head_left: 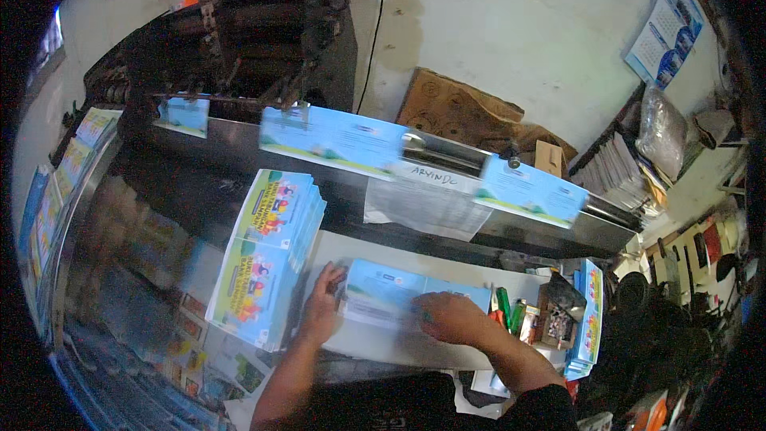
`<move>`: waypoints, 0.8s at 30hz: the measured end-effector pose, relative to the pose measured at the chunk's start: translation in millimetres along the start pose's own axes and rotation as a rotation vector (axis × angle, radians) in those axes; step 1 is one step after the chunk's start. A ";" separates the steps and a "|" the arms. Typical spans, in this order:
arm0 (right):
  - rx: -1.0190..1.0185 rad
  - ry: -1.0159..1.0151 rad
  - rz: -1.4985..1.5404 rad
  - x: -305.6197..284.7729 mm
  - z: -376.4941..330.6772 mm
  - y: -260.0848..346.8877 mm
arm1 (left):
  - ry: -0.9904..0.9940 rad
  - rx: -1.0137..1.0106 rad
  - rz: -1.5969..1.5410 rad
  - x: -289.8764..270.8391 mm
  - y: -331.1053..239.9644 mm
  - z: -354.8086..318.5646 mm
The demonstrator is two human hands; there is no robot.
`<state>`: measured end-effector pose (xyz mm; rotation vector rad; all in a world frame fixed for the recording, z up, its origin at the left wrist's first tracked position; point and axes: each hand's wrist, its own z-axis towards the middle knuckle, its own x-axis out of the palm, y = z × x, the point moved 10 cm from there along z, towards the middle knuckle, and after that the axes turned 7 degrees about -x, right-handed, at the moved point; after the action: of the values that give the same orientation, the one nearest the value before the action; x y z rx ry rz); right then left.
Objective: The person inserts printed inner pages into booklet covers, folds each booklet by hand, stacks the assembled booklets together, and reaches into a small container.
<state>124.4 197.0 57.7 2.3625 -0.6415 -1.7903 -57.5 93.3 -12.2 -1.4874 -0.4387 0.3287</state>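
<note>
Light-blue printed sheets [387,283] lie across the pale work board in front of me, their lower part blurred. At their left end is my left hand [321,307], its fingers stretched out along the edge. Over the middle of the sheets is my right hand [453,319], its fingers curled in and pressed together. Its fingertips are smeared, so what they hold, if anything, is hidden. To the left of my left hand stands a tall stack of colourful printed booklets [255,271], with blue edges fanning out on its right side.
Behind the work board [359,341] runs a dark machine [239,40] with blue printed sheets [335,140] along its metal rail. A small box of bits [556,326], a green tube [503,303] and another booklet stack [589,311] stand at the right. Cardboard [455,104] leans against the wall.
</note>
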 end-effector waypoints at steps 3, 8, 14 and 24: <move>0.090 -0.132 -0.064 -44.9 -0.3 -10.3 | -0.014 -0.008 -0.044 -1.6 17.2 3.8; 0.358 -0.556 -0.283 -170.0 -54.3 -93.2 | -0.030 -0.015 0.048 -4.8 14.6 1.4; 0.321 -1.558 -0.653 -289.8 -220.0 -134.3 | -0.012 0.001 0.042 -2.3 9.0 3.6; 0.395 -1.025 -0.340 -109.1 -197.9 -253.7 | -0.015 -0.006 0.049 0.2 -1.5 1.7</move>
<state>353.9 436.9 129.8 1.6120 -0.7402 -3.2975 -58.2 94.8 -10.7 -1.5037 -0.4162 0.3784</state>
